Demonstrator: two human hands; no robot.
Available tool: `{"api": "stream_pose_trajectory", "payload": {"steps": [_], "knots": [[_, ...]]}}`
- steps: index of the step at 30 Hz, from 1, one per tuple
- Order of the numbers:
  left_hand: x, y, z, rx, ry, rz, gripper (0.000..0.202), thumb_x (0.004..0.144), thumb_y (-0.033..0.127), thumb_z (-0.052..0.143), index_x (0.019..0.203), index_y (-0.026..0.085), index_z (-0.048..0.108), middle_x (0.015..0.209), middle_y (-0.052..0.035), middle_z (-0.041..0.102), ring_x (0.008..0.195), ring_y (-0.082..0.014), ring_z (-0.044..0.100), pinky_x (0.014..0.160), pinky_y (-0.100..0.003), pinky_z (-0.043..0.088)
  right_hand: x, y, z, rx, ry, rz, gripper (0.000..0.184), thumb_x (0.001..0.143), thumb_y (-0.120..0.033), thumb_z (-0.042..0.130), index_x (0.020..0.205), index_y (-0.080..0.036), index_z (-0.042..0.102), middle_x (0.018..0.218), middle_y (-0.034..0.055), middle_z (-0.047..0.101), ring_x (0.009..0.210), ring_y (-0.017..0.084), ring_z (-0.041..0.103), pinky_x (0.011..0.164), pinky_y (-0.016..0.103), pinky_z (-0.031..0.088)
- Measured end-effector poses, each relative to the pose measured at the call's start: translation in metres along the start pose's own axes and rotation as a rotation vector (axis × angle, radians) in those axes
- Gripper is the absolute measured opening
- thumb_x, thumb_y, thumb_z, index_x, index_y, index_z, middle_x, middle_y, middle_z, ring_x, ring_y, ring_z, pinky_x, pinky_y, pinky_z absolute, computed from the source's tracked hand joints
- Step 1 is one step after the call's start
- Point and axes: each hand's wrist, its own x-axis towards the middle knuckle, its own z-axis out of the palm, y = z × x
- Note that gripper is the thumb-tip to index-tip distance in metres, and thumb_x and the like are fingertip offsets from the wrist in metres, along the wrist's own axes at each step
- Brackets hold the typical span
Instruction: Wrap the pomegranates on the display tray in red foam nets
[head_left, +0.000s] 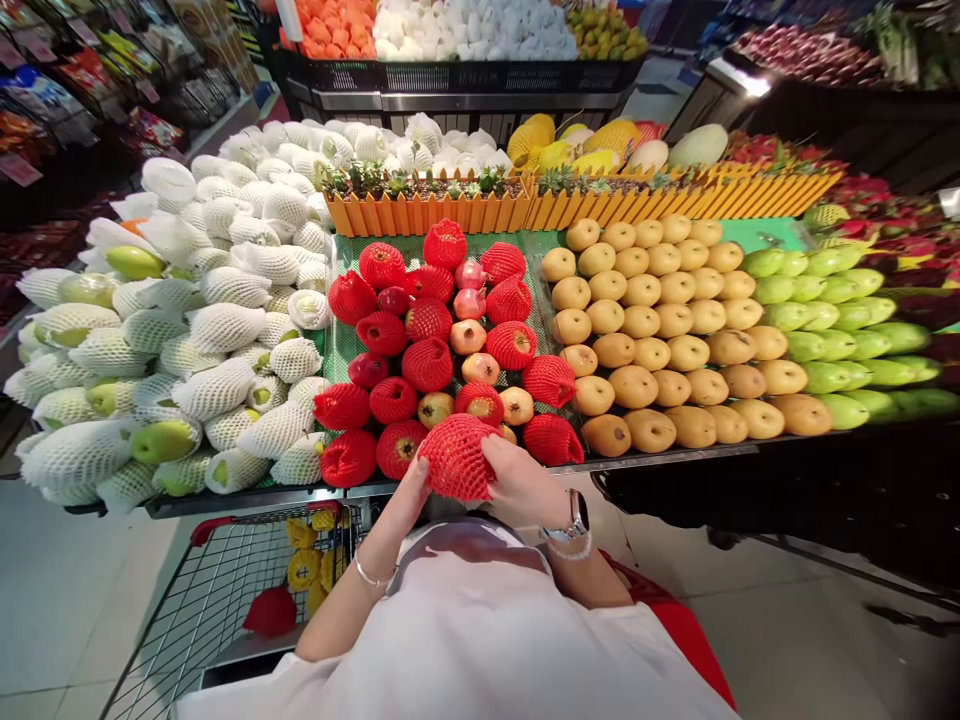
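Observation:
Between my two hands is a pomegranate in a red foam net, held just over the front edge of the display. My left hand is closed against its left side. On the right side, my right hand grips the net with its fingers curled; the fingertips are partly hidden. Behind them lie rows of pomegranates, many in red foam nets and some bare, like the bare pomegranate in the middle column.
White-netted green fruit is heaped on the left. Brown pears and green fruit lie in rows on the right. An orange picket planter borders the back. A shopping cart stands at lower left.

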Motion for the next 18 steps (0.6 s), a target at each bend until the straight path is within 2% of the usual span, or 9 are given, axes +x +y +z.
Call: {"api": "stream_pose_trajectory", "payload": {"steps": [2, 4, 6, 8, 10, 12, 14, 16, 18], "knots": [[0.001, -0.005, -0.002, 0.018, 0.054, 0.032, 0.082, 0.059, 0.058, 0.083, 0.126, 0.018, 0.059, 0.136, -0.014, 0.058, 0.137, -0.0348, 0.042, 0.115, -0.047, 0.03, -0.001, -0.002, -0.001, -0.069, -0.022, -0.018, 0.015, 0.082, -0.008, 0.053, 0.095, -0.013, 0.057, 0.094, 0.011, 0.063, 0.087, 0.023, 0.06, 0.076, 0.036, 0.053], [-0.001, -0.005, -0.002, 0.012, 0.102, 0.035, 0.078, 0.059, 0.054, 0.084, 0.123, 0.017, 0.06, 0.133, -0.0135, 0.061, 0.136, -0.0356, 0.043, 0.116, -0.048, 0.029, -0.005, -0.003, -0.006, 0.0, 0.03, -0.083, 0.012, 0.085, -0.013, 0.054, 0.095, -0.015, 0.06, 0.093, 0.01, 0.065, 0.087, 0.023, 0.062, 0.077, 0.037, 0.055], [-0.004, -0.003, -0.001, -0.047, 0.116, 0.01, 0.072, 0.064, 0.058, 0.079, 0.12, 0.017, 0.062, 0.13, -0.0129, 0.063, 0.135, -0.0357, 0.045, 0.115, -0.049, 0.031, -0.011, -0.002, -0.012, 0.208, 0.229, -0.144, 0.016, 0.092, -0.019, 0.051, 0.103, -0.02, 0.063, 0.099, 0.008, 0.067, 0.097, 0.022, 0.064, 0.087, 0.039, 0.055], [-0.006, 0.001, -0.001, -0.11, 0.112, 0.001, 0.07, 0.066, 0.064, 0.074, 0.116, 0.017, 0.065, 0.129, -0.0121, 0.064, 0.137, -0.0349, 0.043, 0.115, -0.048, 0.032, -0.014, 0.002, -0.01, 0.443, 0.541, -0.148, 0.023, 0.096, -0.03, 0.05, 0.116, -0.027, 0.06, 0.114, 0.0068, 0.065, 0.115, 0.023, 0.06, 0.102, 0.043, 0.049], [-0.007, 0.002, -0.001, -0.132, 0.097, 0.008, 0.07, 0.065, 0.067, 0.073, 0.115, 0.018, 0.065, 0.13, -0.0107, 0.063, 0.141, -0.0335, 0.037, 0.117, -0.046, 0.029, -0.013, 0.01, 0.001, 0.62, 0.696, -0.128, 0.048, 0.09, -0.053, 0.056, 0.131, -0.03, 0.048, 0.13, 0.0088, 0.057, 0.129, 0.026, 0.051, 0.11, 0.049, 0.042], [-0.005, 0.002, -0.002, -0.138, 0.076, 0.009, 0.074, 0.062, 0.069, 0.073, 0.116, 0.019, 0.064, 0.132, -0.0099, 0.062, 0.144, -0.0329, 0.031, 0.119, -0.046, 0.027, -0.008, 0.018, 0.019, 0.732, 0.565, -0.112, 0.092, 0.07, -0.076, 0.063, 0.142, -0.029, 0.033, 0.143, 0.013, 0.046, 0.135, 0.03, 0.044, 0.113, 0.05, 0.04], [-0.003, 0.0, -0.001, -0.145, 0.052, 0.001, 0.076, 0.06, 0.07, 0.074, 0.117, 0.019, 0.064, 0.134, -0.0101, 0.06, 0.145, -0.033, 0.03, 0.119, -0.046, 0.026, -0.003, 0.023, 0.036, 0.781, 0.344, -0.056, 0.114, 0.057, -0.083, 0.066, 0.147, -0.026, 0.025, 0.147, 0.0161, 0.04, 0.137, 0.031, 0.042, 0.113, 0.048, 0.039], [-0.003, 0.0, 0.001, -0.151, 0.03, -0.009, 0.076, 0.059, 0.068, 0.077, 0.115, 0.019, 0.064, 0.132, -0.0109, 0.061, 0.142, -0.0335, 0.035, 0.118, -0.047, 0.029, -0.001, 0.023, 0.047, 0.776, 0.261, 0.013, 0.114, 0.058, -0.077, 0.072, 0.148, -0.025, 0.025, 0.148, 0.0161, 0.039, 0.138, 0.03, 0.041, 0.115, 0.045, 0.037], [-0.005, 0.002, 0.003, -0.141, 0.013, -0.022, 0.072, 0.058, 0.064, 0.08, 0.113, 0.02, 0.066, 0.128, -0.0109, 0.064, 0.136, -0.0336, 0.043, 0.114, -0.048, 0.034, -0.001, 0.02, 0.048, 0.731, 0.281, 0.006, 0.104, 0.063, -0.067, 0.076, 0.147, -0.025, 0.031, 0.147, 0.014, 0.04, 0.138, 0.029, 0.041, 0.117, 0.044, 0.036]]}}
